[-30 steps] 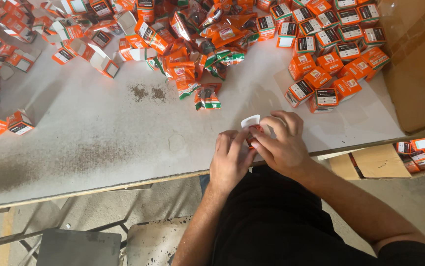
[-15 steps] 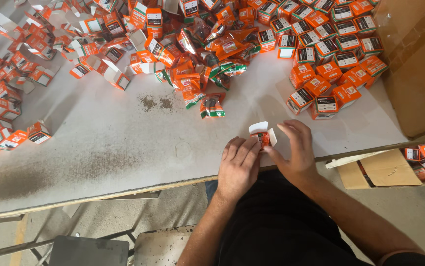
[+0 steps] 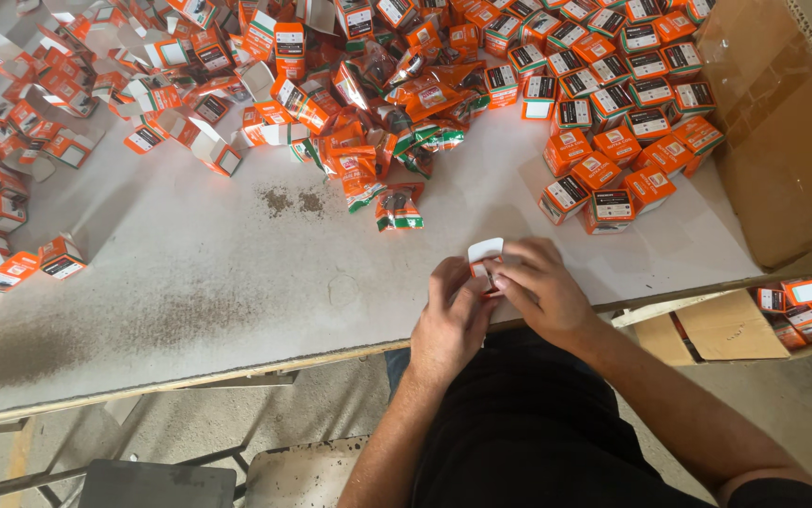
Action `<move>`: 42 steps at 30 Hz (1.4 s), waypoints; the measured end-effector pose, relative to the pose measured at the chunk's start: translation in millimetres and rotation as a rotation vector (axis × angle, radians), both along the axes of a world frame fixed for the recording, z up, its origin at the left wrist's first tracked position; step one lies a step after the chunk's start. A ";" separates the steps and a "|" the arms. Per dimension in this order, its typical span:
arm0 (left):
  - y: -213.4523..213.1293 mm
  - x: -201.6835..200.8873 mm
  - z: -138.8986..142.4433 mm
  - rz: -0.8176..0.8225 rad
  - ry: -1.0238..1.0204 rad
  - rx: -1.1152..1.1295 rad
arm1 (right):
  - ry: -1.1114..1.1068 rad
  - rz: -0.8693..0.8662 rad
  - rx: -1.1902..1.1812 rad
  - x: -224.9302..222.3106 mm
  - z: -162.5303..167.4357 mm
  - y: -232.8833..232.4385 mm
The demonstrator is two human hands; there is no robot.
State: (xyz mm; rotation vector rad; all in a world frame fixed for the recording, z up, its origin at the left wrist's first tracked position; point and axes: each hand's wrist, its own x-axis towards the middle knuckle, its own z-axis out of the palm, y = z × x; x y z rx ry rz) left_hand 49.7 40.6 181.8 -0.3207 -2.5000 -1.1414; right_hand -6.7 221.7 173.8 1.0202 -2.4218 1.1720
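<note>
Cardboard is thin, so the small orange box (image 3: 484,266) could crush or slip over the table edge (image 3: 265,362) just below the fingers if they squeeze unevenly. Left hand (image 3: 450,315) and right hand (image 3: 539,287) pinch it between closed fingertips — its white flap stands open above them.

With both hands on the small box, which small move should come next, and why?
Probably folding the raised white flap down to shut the small orange cardboard box. The left hand and the right hand hold it together at the white table's near edge, and the flap stands open, while the neat rows of orange boxes look shut.
</note>
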 end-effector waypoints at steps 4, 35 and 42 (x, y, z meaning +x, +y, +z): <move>-4.6 -2.0 -6.3 -0.072 0.150 0.024 | -0.684 -0.140 -0.222 -0.4 -6.2 1.5; -12.2 -2.7 1.9 -0.231 0.274 -0.336 | 0.417 -0.037 0.284 16.8 -3.5 28.7; -93.1 -55.7 21.7 -0.043 0.332 -0.488 | 0.508 -0.574 0.610 -25.5 8.6 91.5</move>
